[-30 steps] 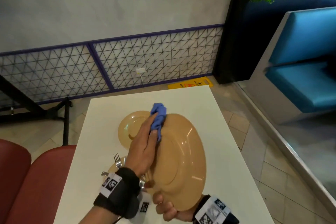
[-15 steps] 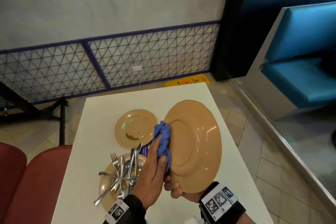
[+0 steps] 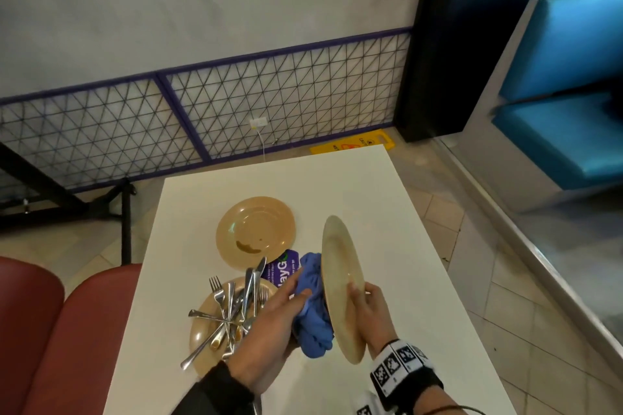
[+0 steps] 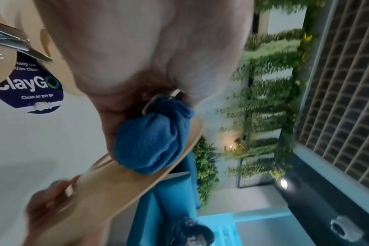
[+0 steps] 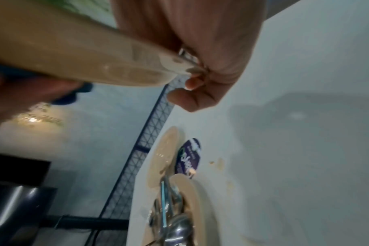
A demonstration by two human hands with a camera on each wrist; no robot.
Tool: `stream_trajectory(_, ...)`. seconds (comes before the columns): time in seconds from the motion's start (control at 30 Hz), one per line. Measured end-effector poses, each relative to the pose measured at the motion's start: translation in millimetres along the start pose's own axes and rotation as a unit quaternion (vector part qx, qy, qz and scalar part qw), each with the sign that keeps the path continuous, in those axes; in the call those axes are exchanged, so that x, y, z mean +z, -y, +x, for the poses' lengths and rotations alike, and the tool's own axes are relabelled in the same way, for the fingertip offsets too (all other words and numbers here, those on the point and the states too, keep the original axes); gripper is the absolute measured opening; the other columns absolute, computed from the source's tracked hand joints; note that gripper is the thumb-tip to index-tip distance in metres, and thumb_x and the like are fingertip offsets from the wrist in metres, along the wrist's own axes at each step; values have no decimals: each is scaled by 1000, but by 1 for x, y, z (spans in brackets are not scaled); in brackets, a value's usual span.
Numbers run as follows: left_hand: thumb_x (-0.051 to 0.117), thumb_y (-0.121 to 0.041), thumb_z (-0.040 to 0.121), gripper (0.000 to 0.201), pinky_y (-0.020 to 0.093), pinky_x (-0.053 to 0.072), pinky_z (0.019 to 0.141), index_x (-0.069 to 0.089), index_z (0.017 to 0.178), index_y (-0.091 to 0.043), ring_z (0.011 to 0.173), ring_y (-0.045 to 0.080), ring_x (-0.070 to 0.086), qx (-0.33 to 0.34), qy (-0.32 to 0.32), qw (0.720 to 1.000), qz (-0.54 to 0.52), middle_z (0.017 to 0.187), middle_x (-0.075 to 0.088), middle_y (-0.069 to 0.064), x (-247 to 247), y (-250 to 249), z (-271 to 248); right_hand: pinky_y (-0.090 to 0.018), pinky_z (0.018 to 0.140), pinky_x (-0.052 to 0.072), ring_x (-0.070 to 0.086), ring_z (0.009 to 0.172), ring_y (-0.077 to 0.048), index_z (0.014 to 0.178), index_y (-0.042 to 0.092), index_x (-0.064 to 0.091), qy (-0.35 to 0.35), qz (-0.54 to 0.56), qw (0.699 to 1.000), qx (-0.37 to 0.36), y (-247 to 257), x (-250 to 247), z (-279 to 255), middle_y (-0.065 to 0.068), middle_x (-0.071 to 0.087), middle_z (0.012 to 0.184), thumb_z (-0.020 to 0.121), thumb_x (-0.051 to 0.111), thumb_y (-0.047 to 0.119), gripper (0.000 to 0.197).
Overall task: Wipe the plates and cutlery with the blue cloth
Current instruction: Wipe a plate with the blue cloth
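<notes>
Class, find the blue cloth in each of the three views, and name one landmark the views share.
Head: blue cloth lower centre, left of the tilted plate.
Left wrist: centre, bunched against the plate's face.
Right wrist: a blue sliver at the left edge, under the plate.
Shared landmark: the purple ClayGo sticker.

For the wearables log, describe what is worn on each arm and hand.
The left hand is bare; a black sleeve or cuff covers its forearm. The right hand is bare too; its wrist carries a black band with white square tags printed in black block patterns, and a thin dark cord runs behind it.
</notes>
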State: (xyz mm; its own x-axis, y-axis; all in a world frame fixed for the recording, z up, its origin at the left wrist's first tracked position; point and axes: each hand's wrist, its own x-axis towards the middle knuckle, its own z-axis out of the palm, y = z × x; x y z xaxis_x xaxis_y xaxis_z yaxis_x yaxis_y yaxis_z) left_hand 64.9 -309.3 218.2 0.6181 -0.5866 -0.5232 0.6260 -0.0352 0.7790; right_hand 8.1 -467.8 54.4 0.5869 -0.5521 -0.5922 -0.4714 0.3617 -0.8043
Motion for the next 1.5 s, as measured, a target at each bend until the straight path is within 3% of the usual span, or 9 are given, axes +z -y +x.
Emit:
stream_trajectory(0.17, 51, -8, 103, 43, 49, 44, 113, 55, 140, -28, 122, 20, 65, 79, -57, 992, 82, 131, 70, -1, -18, -3, -1, -52, 86, 57, 65, 102, -34, 120, 12, 53, -18, 92, 995, 28, -19, -45, -1, -15, 67, 111, 94, 65, 24, 31)
stream_trajectory(0.3, 53, -9, 103, 43, 46, 46, 111, 55, 140, -31, 121, 16, 65, 103, -130, 981, 101, 133, 68, -3, -29, 7, 1, -58, 79, 58, 65, 99, -37, 121, 14, 51, -20, 103, 993, 54, -29, -88, -1, -17, 67, 110, 97, 61, 19, 27)
stream_trajectory(0.47, 52, -10, 103, 41, 41, 46, 110, 56, 131, -39, 124, 13, 61, 124, -173, 965, 156, 136, 62, -7, -38, 26, -3, -46, 68, 58, 66, 95, -35, 126, 17, 49, -28, -5, 998, 61, -41, -114, 11, -15, 66, 110, 98, 56, 23, 30)
stream_trajectory(0.67, 49, -14, 105, 40, 48, 47, 109, 50, 135, -41, 125, 17, 59, 128, -225, 953, 155, 140, 56, -3, -53, 48, -8, -57, 85, 56, 64, 96, -33, 129, 18, 47, -20, -109, 991, 69, -43, -121, 28, -10, 63, 107, 98, 47, 12, 31)
stream_trajectory(0.83, 48, -17, 105, 42, 50, 46, 109, 48, 140, -41, 125, 18, 57, 100, -237, 955, 145, 142, 54, -2, -66, 61, -13, -45, 68, 59, 65, 91, -31, 127, 20, 47, -18, -147, 985, 85, -42, -111, 30, -9, 64, 103, 99, 42, 11, 30)
stream_trajectory(1.0, 51, -21, 104, 40, 51, 45, 111, 48, 130, -50, 129, 20, 55, 91, -233, 950, 186, 144, 53, -3, -85, 65, -10, -43, 88, 53, 61, 107, -34, 137, 16, 48, -74, -287, 953, 69, -34, -102, 32, -12, 62, 122, 96, 45, 14, 41)
stream_trajectory(1.1, 54, -22, 103, 43, 47, 45, 112, 48, 142, -40, 130, 17, 55, 92, -225, 947, 210, 145, 54, -4, -101, 65, -7, -48, 102, 43, 55, 120, -37, 142, 14, 43, -111, -354, 929, 16, -14, -87, 33, -15, 47, 141, 95, 50, 15, 48)
stream_trajectory(1.3, 55, -25, 103, 40, 34, 54, 101, 49, 132, -52, 122, 14, 61, 72, -201, 949, 231, 139, 56, -9, -133, 58, -5, -40, 101, 42, 52, 121, -29, 132, 18, 55, -37, -409, 905, -111, 37, 4, 53, -8, 53, 132, 98, 49, 19, 34)
stream_trajectory(1.5, 56, -34, 100, 39, 24, 48, 104, 49, 135, -51, 125, 5, 58, 71, -196, 939, 273, 141, 56, -17, -179, 54, 0, -28, 95, 41, 59, 115, -28, 131, 13, 56, 19, -354, 932, -69, 71, 116, 103, -12, 67, 120, 98, 53, 24, 35)
